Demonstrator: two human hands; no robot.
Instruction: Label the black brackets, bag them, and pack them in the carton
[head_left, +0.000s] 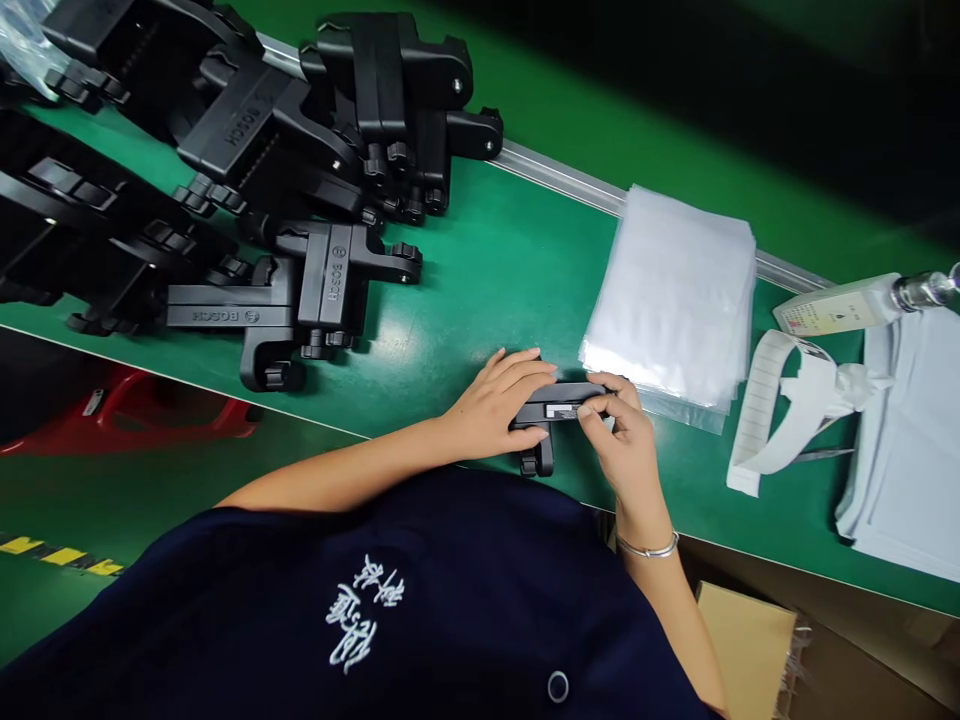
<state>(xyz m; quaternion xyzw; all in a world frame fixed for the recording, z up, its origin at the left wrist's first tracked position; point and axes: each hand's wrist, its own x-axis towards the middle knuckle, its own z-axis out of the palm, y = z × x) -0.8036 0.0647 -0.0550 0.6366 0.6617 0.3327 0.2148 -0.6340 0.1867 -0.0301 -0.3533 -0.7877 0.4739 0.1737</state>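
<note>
A black plastic clamp bracket (568, 393) with a knob on its lower arm lies at the table's front edge, before my body. My left hand (499, 408) grips its left end, fingers over the top and thumb along the near side. A small white printed label (561, 411) sits on the face turned toward me. At the label's right end, my right hand (619, 425) pinches with thumb and index finger, its other fingers curled by the bracket. The fingertips partly hide that end of the label.
Several more black BOSCH clamp brackets (328, 275) are heaped at the left. Clear plastic bags (675, 290) lie stacked right of centre. Further right are a curled label strip (757, 410), a pump bottle (840, 305) and white sheets (911, 440). A red stool (165, 412) stands below the left edge.
</note>
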